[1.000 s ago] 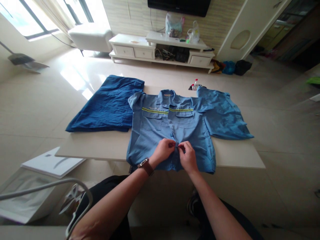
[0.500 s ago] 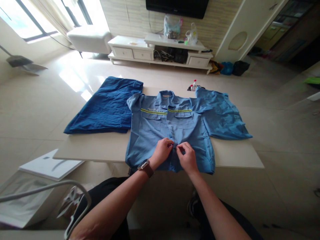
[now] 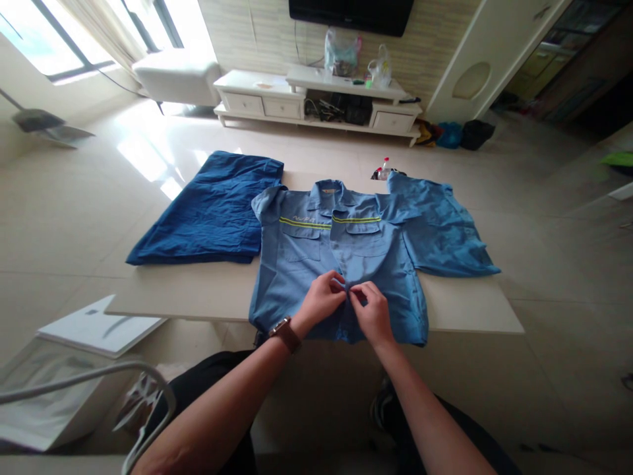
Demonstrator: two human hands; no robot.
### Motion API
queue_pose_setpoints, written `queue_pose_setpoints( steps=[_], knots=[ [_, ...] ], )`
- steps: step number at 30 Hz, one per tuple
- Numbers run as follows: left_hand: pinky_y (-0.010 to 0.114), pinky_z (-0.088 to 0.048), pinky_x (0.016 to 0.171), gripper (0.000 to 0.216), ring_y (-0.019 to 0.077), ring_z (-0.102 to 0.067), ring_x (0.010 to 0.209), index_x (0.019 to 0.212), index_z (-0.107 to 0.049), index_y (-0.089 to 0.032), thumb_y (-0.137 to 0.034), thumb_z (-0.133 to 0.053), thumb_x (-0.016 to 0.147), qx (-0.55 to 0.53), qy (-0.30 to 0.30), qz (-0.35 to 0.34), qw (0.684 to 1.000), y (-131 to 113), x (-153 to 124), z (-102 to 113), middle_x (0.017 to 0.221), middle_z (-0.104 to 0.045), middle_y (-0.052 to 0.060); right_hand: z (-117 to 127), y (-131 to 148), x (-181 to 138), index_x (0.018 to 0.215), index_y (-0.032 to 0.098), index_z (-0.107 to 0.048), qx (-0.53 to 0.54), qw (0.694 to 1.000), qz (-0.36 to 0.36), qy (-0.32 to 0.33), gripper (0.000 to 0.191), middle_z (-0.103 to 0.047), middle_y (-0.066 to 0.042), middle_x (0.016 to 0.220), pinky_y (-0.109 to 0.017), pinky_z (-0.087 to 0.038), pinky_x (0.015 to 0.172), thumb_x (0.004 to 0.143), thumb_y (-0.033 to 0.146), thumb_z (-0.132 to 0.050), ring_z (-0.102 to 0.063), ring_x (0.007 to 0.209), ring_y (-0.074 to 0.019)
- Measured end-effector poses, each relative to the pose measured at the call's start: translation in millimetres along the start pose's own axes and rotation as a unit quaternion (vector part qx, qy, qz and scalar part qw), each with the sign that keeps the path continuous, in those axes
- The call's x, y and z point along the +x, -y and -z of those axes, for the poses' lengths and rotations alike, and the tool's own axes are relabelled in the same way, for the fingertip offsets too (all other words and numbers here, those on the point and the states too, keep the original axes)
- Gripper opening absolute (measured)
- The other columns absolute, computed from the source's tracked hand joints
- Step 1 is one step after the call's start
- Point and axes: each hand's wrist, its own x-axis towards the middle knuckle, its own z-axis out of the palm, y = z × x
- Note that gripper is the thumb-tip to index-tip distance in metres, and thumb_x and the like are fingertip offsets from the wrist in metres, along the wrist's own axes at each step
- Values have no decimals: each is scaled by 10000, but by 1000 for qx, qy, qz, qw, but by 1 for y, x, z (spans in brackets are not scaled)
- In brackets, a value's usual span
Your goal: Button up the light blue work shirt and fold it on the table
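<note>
A light blue shirt [image 3: 297,264] lies flat on the counter [image 3: 198,290], front side up. Its collar points away from the person and its hem hangs a little over the near edge. A yellow stripe runs across the chest above two pockets. The sleeve on the right side is spread out across the counter.

The left hand [image 3: 321,300] and the right hand [image 3: 372,311] meet at the shirt's front opening, low on the garment and close to the near edge. Each hand pinches the cloth of the opening between thumb and fingertips, and the fingertips of the two hands almost touch. A watch [image 3: 284,332] with a brown strap sits on the left wrist.

A dark blue cloth [image 3: 212,211] lies folded just left of the shirt, its edge touching the shirt's left sleeve. A small bottle [image 3: 384,168] with a red cap stands at the far edge of the counter, just behind the shirt's right shoulder. Well beyond, a low white cabinet [image 3: 277,99] stands against the wall with plastic bags [image 3: 341,56] on top.
</note>
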Motion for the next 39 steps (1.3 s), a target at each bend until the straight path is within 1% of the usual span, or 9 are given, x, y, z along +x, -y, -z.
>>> queue_pose_setpoints(
  steps=[3, 6, 12, 22, 25, 27, 31, 35, 39],
  knots=[
    [211, -427, 600, 188, 135, -637, 668, 932, -668, -142, -171, -705, 750, -31, 7, 36, 999, 4, 2, 1, 727, -720, 22, 1, 0, 0, 870, 217, -663, 1, 1000, 2, 2, 124, -649, -38, 864, -308, -494, 719, 949, 226, -567, -622, 775, -193],
    [221, -442, 612, 247, 143, -652, 680, 917, -671, -138, -254, -786, 732, -63, 16, 45, 997, 7, 4, 1, 743, -733, 39, 1, -1, 0, 868, 217, -652, 1, 1000, 8, 1, 109, -634, -32, 855, -310, -491, 718, 945, 227, -575, -615, 775, -192],
    [206, -394, 565, 294, 117, -602, 603, 889, -637, -146, -187, -812, 655, -124, 13, 45, 991, 10, 7, -1, 654, -678, -9, 0, -1, 1, 844, 223, -620, -13, 1000, 1, -7, 98, -623, -30, 851, -315, -488, 724, 931, 198, -582, -603, 771, -191],
    [190, -319, 537, 330, 81, -518, 555, 942, -573, -180, -111, -676, 635, -142, 31, 22, 989, 7, 7, 0, 634, -619, -57, 1, 1, 0, 850, 234, -619, -3, 1000, 9, 5, 122, -600, -27, 868, -311, -487, 758, 950, 197, -559, -594, 806, -189],
    [192, -316, 537, 329, 79, -513, 551, 938, -560, -185, -115, -667, 635, -151, 28, 31, 988, 6, 8, 0, 640, -613, -62, 1, 3, -1, 847, 238, -629, 9, 1000, 15, -7, 133, -597, -33, 892, -313, -496, 772, 944, 187, -555, -597, 831, -191],
    [197, -346, 562, 307, 86, -544, 585, 924, -563, -184, -130, -680, 646, -155, 25, 37, 987, 4, 8, 1, 671, -635, -49, 2, 4, -1, 847, 242, -635, 14, 999, 21, -19, 139, -602, -40, 908, -317, -503, 782, 941, 182, -551, -604, 850, -195],
    [213, -385, 605, 293, 96, -571, 630, 923, -576, -178, -202, -738, 681, -172, 36, 42, 984, -1, 7, 2, 705, -657, -29, 4, 5, -1, 841, 247, -641, 14, 999, 38, -31, 155, -612, -43, 896, -318, -510, 775, 942, 177, -547, -607, 844, -199],
    [214, -373, 601, 331, 85, -535, 593, 935, -561, -183, -213, -756, 670, -214, 39, 59, 974, -3, 5, 2, 663, -637, -46, 3, 6, -3, 847, 251, -655, 5, 998, 59, -33, 177, -632, -51, 913, -321, -521, 798, 962, 195, -533, -625, 867, -202],
    [213, -371, 605, 340, 89, -546, 607, 904, -531, -195, -218, -766, 660, -255, 30, 88, 963, -1, 5, 1, 659, -627, -46, 1, 4, -5, 885, 262, -687, -12, 997, 66, -24, 220, -659, -68, 999, -341, -539, 868, 996, 231, -499, -652, 943, -209]
  ],
)
